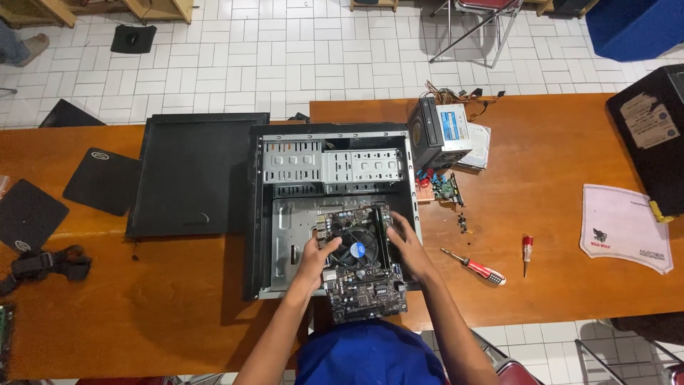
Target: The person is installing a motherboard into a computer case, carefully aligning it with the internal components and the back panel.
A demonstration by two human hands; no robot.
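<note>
Seen from above, the person shows 2 bare forearms rising from the bottom edge of the view, uncovered from elbow to wrist, with no sleeve reaching onto them. The left hand (314, 257) and the right hand (409, 249) are bare as well: no gloves, and no ring, watch or strap that can be made out at this size. Between the arms, low in the view, lies a rounded mass of bright blue clothing (367, 356), plain in colour, smooth, with no visible print or seam.
</note>
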